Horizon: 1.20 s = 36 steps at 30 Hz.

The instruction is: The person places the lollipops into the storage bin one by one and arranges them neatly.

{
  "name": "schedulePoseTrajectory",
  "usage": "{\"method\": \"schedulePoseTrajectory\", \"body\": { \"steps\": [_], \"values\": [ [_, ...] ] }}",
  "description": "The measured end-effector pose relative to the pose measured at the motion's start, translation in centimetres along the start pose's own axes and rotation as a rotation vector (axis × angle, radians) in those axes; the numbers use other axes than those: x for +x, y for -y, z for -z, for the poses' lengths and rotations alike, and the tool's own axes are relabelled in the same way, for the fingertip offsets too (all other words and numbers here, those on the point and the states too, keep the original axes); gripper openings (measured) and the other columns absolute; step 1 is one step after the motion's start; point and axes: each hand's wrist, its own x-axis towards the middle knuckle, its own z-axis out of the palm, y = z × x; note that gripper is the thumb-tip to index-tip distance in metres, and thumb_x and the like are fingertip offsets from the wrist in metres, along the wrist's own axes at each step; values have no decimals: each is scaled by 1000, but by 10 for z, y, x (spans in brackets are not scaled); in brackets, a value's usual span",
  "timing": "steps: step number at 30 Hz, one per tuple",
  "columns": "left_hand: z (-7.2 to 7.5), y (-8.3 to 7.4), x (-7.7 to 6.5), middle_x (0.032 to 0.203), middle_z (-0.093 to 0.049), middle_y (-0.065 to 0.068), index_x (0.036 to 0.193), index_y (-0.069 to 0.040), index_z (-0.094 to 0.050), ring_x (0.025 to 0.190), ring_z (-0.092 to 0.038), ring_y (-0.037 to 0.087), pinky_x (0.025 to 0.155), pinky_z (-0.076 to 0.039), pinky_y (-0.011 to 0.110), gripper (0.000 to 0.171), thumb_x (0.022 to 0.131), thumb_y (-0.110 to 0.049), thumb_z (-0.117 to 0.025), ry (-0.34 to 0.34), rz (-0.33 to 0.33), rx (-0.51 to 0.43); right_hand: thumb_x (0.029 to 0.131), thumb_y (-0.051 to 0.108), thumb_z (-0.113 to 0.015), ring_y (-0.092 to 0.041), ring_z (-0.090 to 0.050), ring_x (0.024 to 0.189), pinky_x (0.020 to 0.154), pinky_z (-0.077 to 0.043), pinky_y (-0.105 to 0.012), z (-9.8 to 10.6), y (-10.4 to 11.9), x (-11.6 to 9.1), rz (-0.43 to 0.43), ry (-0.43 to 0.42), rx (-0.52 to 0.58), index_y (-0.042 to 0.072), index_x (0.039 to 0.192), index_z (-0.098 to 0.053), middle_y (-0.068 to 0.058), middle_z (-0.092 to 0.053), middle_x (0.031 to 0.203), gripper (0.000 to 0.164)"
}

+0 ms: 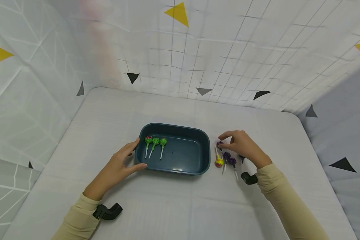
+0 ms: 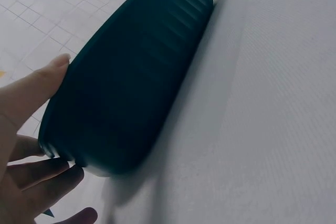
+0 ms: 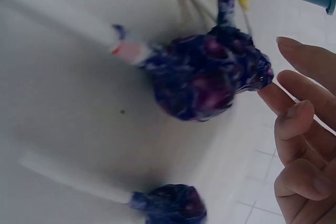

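My left hand [image 1: 118, 166] holds the left end of a dark teal plastic tray [image 1: 174, 172], thumb at the near rim and fingers at the end wall. Three green-wrapped lollipops [image 1: 155, 141] lie side by side inside it, sticks toward me. Right of the tray, my right hand [image 1: 243, 145] reaches over a group of lollipops. Its thumb and index finger stand apart around the head of a purple lollipop [image 1: 220, 143]. Up close in the right wrist view, fingertips are right at a purple wrapper [image 3: 205, 77]. Another purple lollipop [image 3: 176, 204] lies nearer that camera.
A yellow lollipop [image 1: 219, 162] lies with its stick pointing away, near the tray's right side. More purple lollipops [image 1: 232, 161] are beside it, one partly hidden under my right hand. The white-covered table [image 1: 162, 203] meets patterned cloth walls [image 1: 216, 50] at the back and sides.
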Motion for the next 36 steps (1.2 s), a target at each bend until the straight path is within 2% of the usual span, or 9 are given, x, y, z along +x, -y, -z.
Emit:
{"method": "schedulePoseTrajectory", "body": {
  "steps": [8, 17, 36],
  "values": [
    [0, 1, -1, 162, -38, 15, 165, -6, -28, 131, -54, 40, 104, -48, 56, 99, 89, -33, -86, 5, 5, -4, 92, 16, -82, -19, -54, 67, 51, -48, -34, -6, -10, -1, 0, 18, 19, 7, 120, -78, -13, -74, 115, 30],
    [0, -2, 0, 162, -38, 15, 165, -6, -29, 131, -54, 40, 104, -48, 56, 99, 88, -32, -87, 5, 21, -6, 92, 16, -82, -19, -55, 67, 52, -48, -34, -8, -12, -2, -3, 10, 23, 6, 118, -78, -13, -74, 113, 28],
    [-2, -1, 0, 162, -38, 17, 164, -5, -29, 129, -55, 41, 103, -48, 58, 98, 90, -30, -86, -3, 8, 3, 94, 16, -81, -19, -55, 67, 52, -47, -33, -9, -15, -1, 11, -9, 27, 7, 118, -79, -11, -74, 112, 26]
  ]
}}
